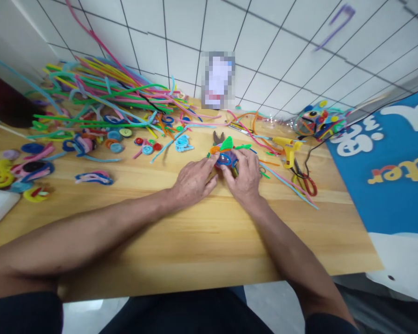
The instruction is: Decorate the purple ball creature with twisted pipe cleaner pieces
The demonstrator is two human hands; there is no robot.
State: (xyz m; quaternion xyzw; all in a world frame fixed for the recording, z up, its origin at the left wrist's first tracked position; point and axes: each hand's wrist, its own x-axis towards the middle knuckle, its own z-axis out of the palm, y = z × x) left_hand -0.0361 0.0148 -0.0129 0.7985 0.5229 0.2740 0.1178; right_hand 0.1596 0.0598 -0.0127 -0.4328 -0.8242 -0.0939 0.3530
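Between my hands, low over the wooden table, is a small colourful pipe-cleaner craft piece with a blue oval, orange and green parts. My left hand closes its fingertips on the piece's left side. From the right, my right hand grips it with thumb and fingers. Part of the piece is hidden by the fingers. Just behind it lie pliers with dark jaws, their handles covered by the piece and my hands.
Pipe cleaners are heaped at the back left, with coiled pieces in front. A yellow glue gun and red-handled scissors lie to the right. A decorated plastic bottle lies behind them. A blurred phone-like screen leans against the tiled wall.
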